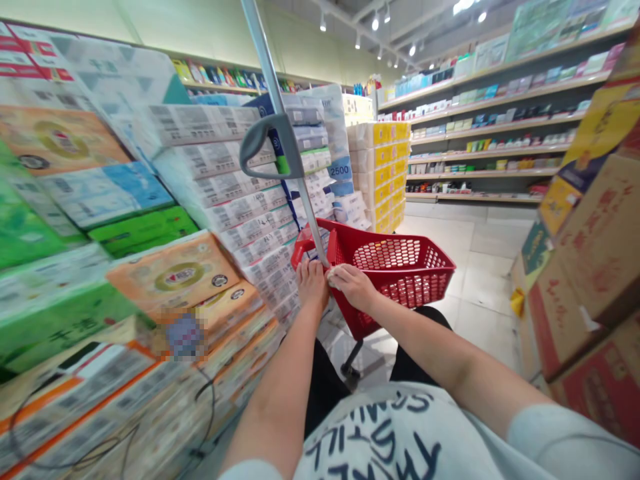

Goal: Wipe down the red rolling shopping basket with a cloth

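A red plastic shopping basket cart [395, 267] stands on the floor in front of me, with a grey telescopic handle pole [285, 133] rising from its near rim. My left hand [311, 283] is closed around the base of the pole, at the basket's near edge. Next to it, my right hand [353, 285] is closed in a pinch on a small pale thing, maybe a cloth, pressed against the same spot. The basket looks empty through its mesh walls.
Stacks of packaged tissue and paper goods [125, 267] rise close on my left. Brown cardboard cartons [595, 267] are piled on the right. Yellow packs [383, 173] and long product shelves [490, 133] stand ahead, with a tiled aisle floor [475, 267] between.
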Available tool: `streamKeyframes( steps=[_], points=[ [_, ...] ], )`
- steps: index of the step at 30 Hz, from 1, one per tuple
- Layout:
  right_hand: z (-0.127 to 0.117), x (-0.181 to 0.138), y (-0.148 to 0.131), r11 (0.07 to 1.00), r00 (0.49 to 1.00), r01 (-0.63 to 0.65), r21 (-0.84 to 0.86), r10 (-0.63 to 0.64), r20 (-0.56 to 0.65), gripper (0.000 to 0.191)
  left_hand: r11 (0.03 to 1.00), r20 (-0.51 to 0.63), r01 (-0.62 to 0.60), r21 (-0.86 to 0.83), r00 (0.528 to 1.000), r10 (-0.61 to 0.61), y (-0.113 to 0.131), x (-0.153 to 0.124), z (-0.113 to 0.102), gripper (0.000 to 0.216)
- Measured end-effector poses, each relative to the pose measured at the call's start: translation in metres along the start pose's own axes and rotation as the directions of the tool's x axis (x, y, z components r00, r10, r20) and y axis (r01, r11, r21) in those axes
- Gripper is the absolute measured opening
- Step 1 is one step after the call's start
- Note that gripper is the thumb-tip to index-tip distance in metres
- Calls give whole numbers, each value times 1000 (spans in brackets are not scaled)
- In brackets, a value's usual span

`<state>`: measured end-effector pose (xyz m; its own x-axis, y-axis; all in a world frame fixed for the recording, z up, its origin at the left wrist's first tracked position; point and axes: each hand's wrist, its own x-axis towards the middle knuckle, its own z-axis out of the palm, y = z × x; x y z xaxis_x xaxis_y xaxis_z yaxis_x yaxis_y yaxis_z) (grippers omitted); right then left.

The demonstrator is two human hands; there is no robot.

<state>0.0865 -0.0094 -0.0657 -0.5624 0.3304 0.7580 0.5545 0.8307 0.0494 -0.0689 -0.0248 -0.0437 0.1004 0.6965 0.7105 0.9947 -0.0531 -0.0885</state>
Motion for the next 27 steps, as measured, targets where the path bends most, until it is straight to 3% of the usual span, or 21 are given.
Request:
streamKeyframes(
  steps=[2,7,14,17,21,23,27],
  points=[
    [2,-5,-1,1000,999,1,-27,0,44,29,1000,17,2,-18,1000,-2,0,-1,-3,35],
    [19,-45,-1,998,921,20,-60,5,389,17,1000,25,3,-21,1000,-3,0,-2,-9,35],
    [12,5,-10,988,984,110,-110,-93,154,27,999,72,30,-30,997,-28,3,2,-10,32],
    [22,-13,-9,985,963,132,-110,-101,250,25,999,62,27,-22,998,-25,4,-1,-11,32],
    [41,-55,-5,974,858,206,-96,-132,496,18,999,50,22,-27,999,-21,4,-3,-11,32],
    [43,-52,-2,973,855,208,-103,-130,503,18,999,46,26,-36,999,-25,3,-1,-10,32],
    [29,-13,1,985,916,170,-41,-142,376,23,998,40,33,-51,999,-31,3,2,-7,32]
  ],
)
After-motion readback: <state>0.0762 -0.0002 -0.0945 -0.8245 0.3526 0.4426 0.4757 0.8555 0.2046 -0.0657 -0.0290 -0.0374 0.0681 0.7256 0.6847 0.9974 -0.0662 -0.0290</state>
